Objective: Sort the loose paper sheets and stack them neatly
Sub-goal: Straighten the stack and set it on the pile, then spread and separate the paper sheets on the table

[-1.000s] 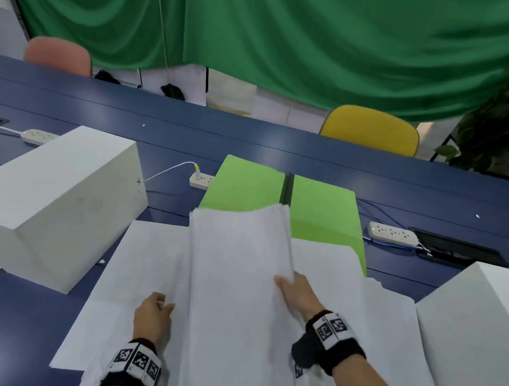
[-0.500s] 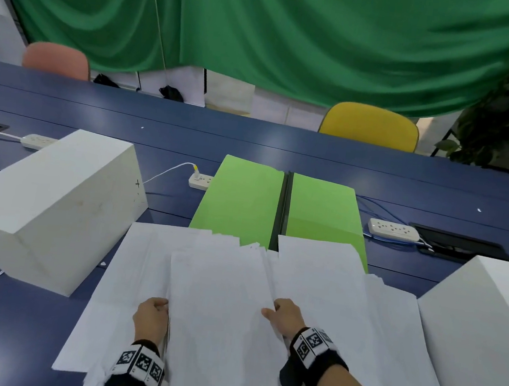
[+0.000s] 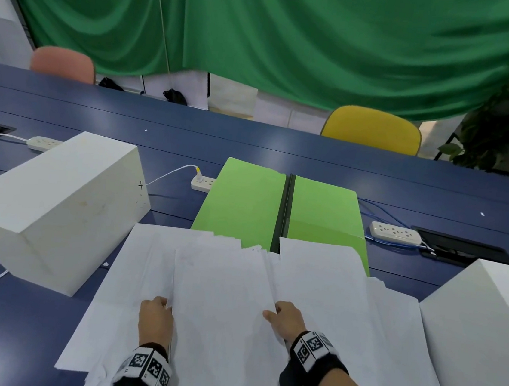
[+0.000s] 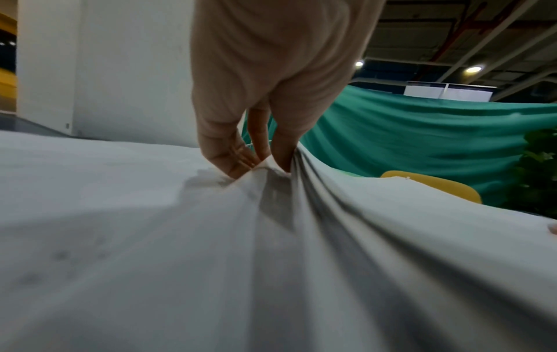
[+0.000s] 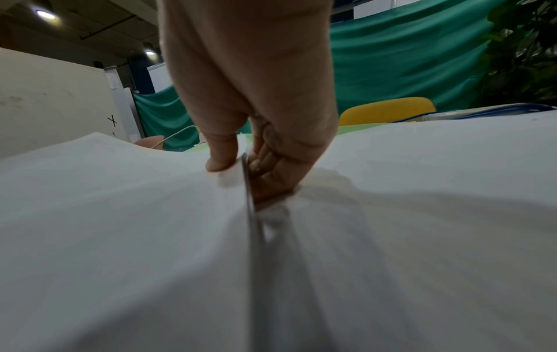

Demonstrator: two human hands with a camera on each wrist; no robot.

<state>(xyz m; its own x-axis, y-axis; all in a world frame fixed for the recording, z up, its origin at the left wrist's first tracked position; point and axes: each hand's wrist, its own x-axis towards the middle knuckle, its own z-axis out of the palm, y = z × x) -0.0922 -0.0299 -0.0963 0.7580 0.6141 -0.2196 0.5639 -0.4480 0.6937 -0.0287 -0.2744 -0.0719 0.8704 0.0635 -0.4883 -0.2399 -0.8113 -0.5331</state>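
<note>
A stack of white paper sheets lies flat in front of me on more loose white sheets spread over the blue table. My left hand pinches the stack's left edge; in the left wrist view the fingers curl round the bundled paper edge. My right hand pinches the stack's right edge, thumb on top and fingers underneath the paper stack. The far ends of the sheets are uneven and fanned.
An open green folder lies just beyond the papers. White blocks stand at left and right. Power strips and cables lie on the table. A yellow chair and a pink chair stand behind it.
The stack, held raised and tilted towards me a second ago, has come down flat onto the spread sheets. Both hands have moved down and nearer to me, still holding its edges.
</note>
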